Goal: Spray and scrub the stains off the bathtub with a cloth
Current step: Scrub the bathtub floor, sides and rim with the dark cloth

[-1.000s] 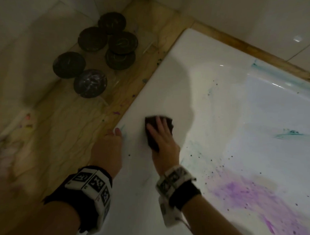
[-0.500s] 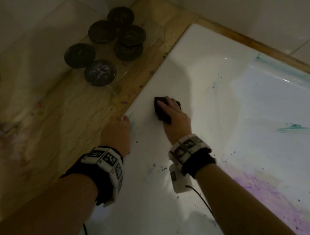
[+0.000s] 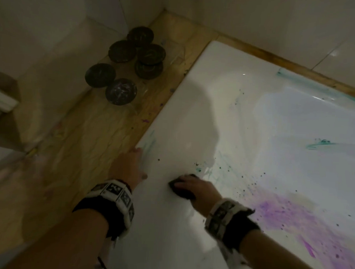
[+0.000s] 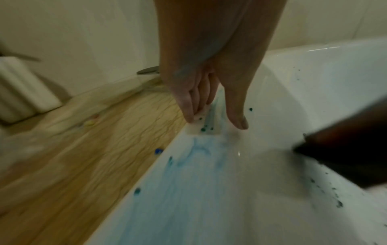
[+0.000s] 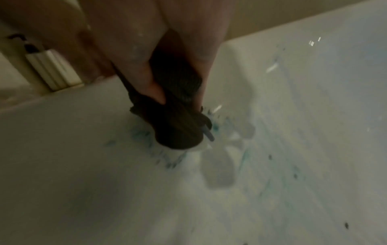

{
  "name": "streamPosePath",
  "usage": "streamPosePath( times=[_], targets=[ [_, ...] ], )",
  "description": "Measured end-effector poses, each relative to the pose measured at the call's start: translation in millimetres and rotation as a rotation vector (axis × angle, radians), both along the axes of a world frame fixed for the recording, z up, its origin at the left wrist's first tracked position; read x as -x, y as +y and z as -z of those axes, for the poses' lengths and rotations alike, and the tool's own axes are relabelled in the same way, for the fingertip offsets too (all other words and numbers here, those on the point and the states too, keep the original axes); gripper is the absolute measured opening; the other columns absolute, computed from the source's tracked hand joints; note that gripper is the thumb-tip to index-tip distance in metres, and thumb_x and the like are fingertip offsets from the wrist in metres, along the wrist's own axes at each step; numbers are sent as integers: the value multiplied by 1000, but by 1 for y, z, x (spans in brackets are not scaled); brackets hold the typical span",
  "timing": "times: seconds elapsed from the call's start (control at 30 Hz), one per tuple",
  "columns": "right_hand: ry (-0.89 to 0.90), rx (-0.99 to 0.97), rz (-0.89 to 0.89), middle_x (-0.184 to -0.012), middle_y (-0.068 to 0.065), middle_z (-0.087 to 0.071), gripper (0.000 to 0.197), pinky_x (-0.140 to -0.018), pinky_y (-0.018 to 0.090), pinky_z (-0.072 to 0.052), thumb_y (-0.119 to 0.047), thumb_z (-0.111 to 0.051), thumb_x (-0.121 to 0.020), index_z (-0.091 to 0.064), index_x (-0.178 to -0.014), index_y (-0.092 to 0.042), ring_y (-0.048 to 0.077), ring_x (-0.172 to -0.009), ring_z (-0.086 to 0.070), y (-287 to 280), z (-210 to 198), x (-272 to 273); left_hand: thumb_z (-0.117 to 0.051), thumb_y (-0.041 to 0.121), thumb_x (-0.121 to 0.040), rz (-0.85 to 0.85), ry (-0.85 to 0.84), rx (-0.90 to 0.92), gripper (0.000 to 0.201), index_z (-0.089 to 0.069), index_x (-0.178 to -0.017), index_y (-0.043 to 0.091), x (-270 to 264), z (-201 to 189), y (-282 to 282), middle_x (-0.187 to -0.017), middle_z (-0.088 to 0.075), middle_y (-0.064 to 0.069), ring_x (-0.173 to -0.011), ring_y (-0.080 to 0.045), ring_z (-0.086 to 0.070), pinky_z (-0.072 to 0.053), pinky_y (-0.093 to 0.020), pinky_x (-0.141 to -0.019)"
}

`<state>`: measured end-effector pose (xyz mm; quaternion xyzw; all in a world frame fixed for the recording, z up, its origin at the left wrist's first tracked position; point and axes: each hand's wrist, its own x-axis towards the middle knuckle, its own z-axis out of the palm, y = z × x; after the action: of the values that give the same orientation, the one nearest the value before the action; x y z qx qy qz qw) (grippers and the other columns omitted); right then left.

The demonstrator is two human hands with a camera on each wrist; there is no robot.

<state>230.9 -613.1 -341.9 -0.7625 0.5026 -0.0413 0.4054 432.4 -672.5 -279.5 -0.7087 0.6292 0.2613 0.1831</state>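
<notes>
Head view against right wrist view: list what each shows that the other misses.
Only the head view shows the dark bowls on the wooden ledge, the purple stain and the left hand braced on the tub rim. Only the right wrist view shows a white pump bottle and the cloth's underside. Both show the right hand gripping the dark cloth on the bathtub beside teal smears.
</notes>
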Motion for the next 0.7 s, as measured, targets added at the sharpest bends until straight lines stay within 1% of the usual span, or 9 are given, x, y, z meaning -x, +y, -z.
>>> streamPosePath(
  times=[0.07, 0.17, 0.23, 0.33, 0.4, 0.47, 0.53, 0.63, 0.7],
  targets=[
    [-55, 112, 133, -139, 5, -47, 44, -113, 25, -20, 2, -52, -88, -56, -128, -17, 23, -132, -41, -27, -11, 8, -68, 35, -83, -124, 62, -29, 89, -14, -149, 10, -14, -6, 20, -153, -24, -10, -138, -25, -29, -21, -32, -114],
    [22, 203, 229, -144, 2, -41, 38, -112, 22, -16, -11, -48, -95, -50, -132, -22, 19, -136, -34, -69, -36, 0, -68, 38, -82, -210, 73, -44, 95, -7, -150, 9, -25, -10, 47, -155, -16, -9, -141, -24, -22, -17, -32, -115],
    [99, 230, 180, -150, 0, -31, 46, -115, 27, -16, -10, -45, -95, -41, -138, -25, 18, -140, -24, -92, -48, -17, -68, 32, -83, -235, 64, -42, 86, -16, -148, 9, -27, -10, 65, -153, -22, -8, -138, -23, -28, -22, -30, -113],
    [216, 201, -55, -156, -1, -11, 61, -116, 36, -15, -1, -41, -92, -24, -145, -26, 21, -144, -6, -103, -60, -56, -62, 25, -88, -175, -36, -54, 72, -21, -145, 11, -27, -5, 82, -152, -20, -6, -136, -20, -31, -27, -27, -108],
    [295, 212, -104, -157, -2, -5, 63, -117, 39, -13, -2, -40, -93, -20, -146, -28, 23, -144, -1, -110, -60, -72, -63, 24, -87, -137, -87, -40, 68, -26, -142, 11, -29, 2, 80, -147, -27, -6, -132, -19, -36, -31, -26, -106],
    [344, 227, -43, -157, -6, -3, 58, -115, 50, -6, -11, -40, -95, -19, -146, -31, 26, -144, 3, -120, -58, -79, -65, 27, -85, -79, -122, -59, 63, -33, -137, 11, -31, 4, 77, -139, -37, -6, -126, -19, -42, -35, -25, -102],
    [378, 240, 1, -157, -7, -2, 56, -112, 56, 2, -22, -42, -96, -19, -145, -33, 28, -144, 6, -126, -51, -83, -65, 29, -85, -38, -140, -75, 65, -32, -138, 10, -32, 7, 76, -140, -37, -7, -126, -19, -42, -35, -26, -102],
    [322, 261, 10, -157, -6, -5, 57, -116, 49, -1, -19, -48, -93, -26, -144, -31, 26, -144, 3, -122, -39, -88, -66, 32, -83, -31, -122, -85, 69, -31, -140, 12, -38, 14, 76, -141, -36, -7, -125, -20, -43, -37, -28, -101],
    [210, 310, 20, -154, -5, -18, 54, -116, 50, -8, -13, -52, -89, -38, -139, -27, 24, -144, -5, -111, -31, -89, -67, 33, -82, -17, -133, -109, 71, -31, -139, 11, -39, 16, 74, -139, -37, -7, -123, -21, -44, -38, -29, -99]
  ],
)
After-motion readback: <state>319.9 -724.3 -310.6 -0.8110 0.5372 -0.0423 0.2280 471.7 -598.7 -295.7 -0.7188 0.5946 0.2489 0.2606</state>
